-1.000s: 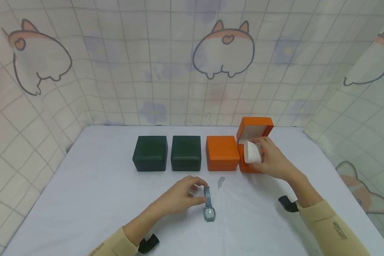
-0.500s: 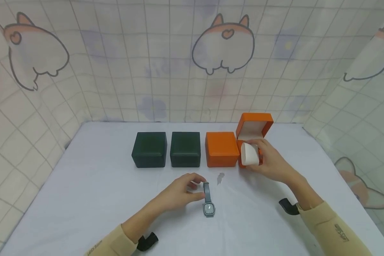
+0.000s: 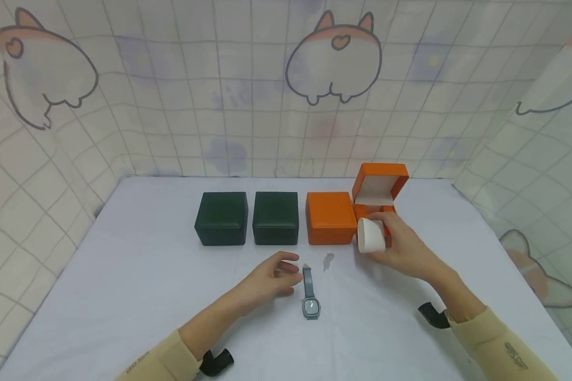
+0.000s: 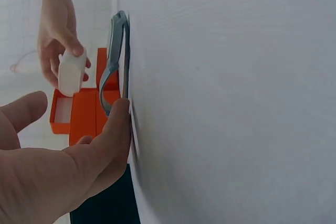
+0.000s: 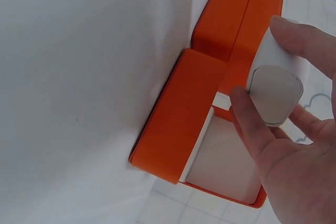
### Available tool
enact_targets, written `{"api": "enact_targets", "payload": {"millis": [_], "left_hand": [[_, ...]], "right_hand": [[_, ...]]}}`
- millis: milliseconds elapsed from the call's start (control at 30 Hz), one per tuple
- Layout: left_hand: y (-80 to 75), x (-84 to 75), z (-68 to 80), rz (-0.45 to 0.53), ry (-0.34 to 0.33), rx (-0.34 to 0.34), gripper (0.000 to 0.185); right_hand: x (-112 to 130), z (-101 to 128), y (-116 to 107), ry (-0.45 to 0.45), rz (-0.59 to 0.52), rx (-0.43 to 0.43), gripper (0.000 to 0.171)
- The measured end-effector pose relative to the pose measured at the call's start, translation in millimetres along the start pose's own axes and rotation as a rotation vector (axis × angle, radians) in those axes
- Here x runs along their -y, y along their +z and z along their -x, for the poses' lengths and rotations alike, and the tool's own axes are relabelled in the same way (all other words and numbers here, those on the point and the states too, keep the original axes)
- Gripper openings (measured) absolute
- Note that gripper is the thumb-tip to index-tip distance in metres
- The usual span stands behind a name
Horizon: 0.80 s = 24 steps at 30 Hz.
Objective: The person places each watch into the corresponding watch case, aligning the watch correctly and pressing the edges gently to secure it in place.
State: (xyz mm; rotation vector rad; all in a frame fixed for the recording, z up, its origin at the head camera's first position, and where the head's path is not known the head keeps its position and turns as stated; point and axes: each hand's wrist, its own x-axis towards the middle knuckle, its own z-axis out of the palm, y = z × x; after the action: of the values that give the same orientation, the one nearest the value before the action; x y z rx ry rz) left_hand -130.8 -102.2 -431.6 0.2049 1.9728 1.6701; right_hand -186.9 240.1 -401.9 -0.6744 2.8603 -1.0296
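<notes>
A white-covered worktop [image 3: 138, 275] stands against a tiled backdrop printed with cartoon corgis. Along its far edge four small boxes sit in a row. At the left end are two dark green boxes [image 3: 221, 218], both closed and just beside each other. Next comes a closed orange box [image 3: 330, 218], touching an open orange box [image 3: 378, 193] at the right end, whose lid stands up and shows a pale lining.

Nearer the front edge, about midway across, the left hand [image 3: 269, 280] rests on the worktop with its fingers [image 3: 288, 257] loosely spread and gripping nothing. In the left wrist view one fingertip touches the strap end of a grey wristwatch [image 3: 310, 293]. The watch lies flat just right of that hand, its strap pointing toward the boxes and its square face toward the front edge. A small grey mark [image 3: 329, 260] on the covering lies just beyond the watch.

Further right, the right hand [image 3: 402, 246] is held just in front of the open orange box. Its fingers [image 5: 252, 124] and thumb pinch a small white watch cushion [image 3: 371, 235], lifted clear of the box and off the worktop. Both forearms wear beige sleeves.
</notes>
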Motion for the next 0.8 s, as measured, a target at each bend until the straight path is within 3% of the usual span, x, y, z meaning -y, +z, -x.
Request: {"api": "enact_targets", "payload": {"millis": [433,800], "left_hand": [[6.5,-4.2,1.0,0.185,-0.061,0.035,0.059],[15.4,-5.8,7.3,0.188,-0.122,0.047,0.07]], "right_hand": [[0,13,6,-0.004,-0.01,0.031,0.072],[7,12,22,-0.001,-0.048,0.084,0.07]]}}
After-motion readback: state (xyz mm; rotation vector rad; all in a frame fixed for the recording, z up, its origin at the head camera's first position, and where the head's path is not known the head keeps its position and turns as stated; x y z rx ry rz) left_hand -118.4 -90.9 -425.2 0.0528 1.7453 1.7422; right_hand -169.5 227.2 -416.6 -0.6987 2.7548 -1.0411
